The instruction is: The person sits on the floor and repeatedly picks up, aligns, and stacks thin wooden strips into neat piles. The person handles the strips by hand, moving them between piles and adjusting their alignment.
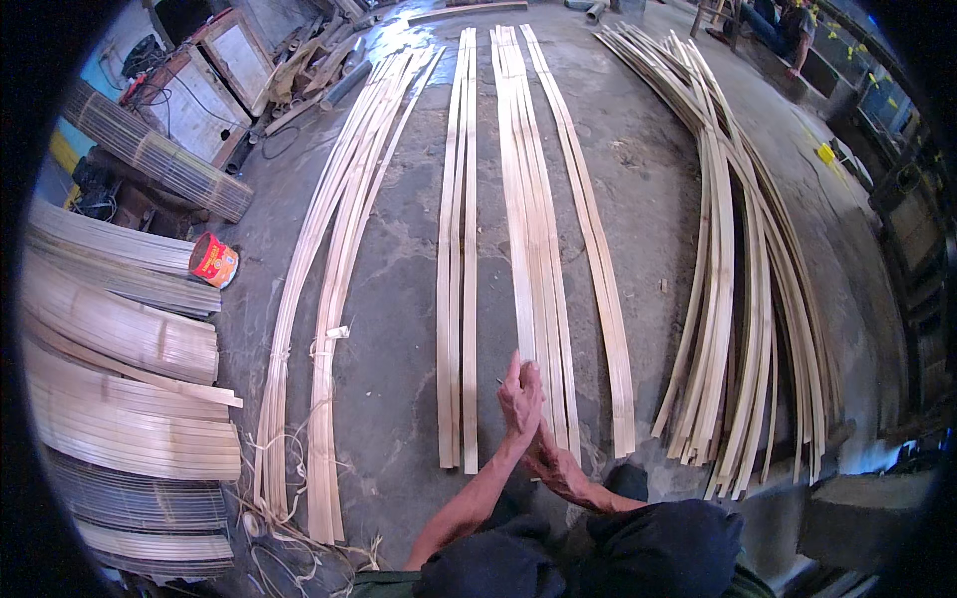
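Note:
Long pale bamboo strips (535,249) lie in a row on the floor, pointing away from me. My left hand (520,401) is closed at the near part of these middle strips, apparently around the edge of one. A tiny dark point shows beside its fingers, too small to name. Just below, my right hand (554,466) is close against my left wrist and over the strips' near ends. Its fingers are partly hidden, so what they hold cannot be made out. A narrow group of strips (459,249) lies left of my hands, and another strip pair (586,219) lies right.
Tied strip bundles (339,259) lie further left, with loose fibre ties (289,463) near them. A large heap of strips (728,259) spreads on the right. Slatted bamboo mats (130,429) and a red tub (213,261) stand at the left. A person (783,35) sits far right.

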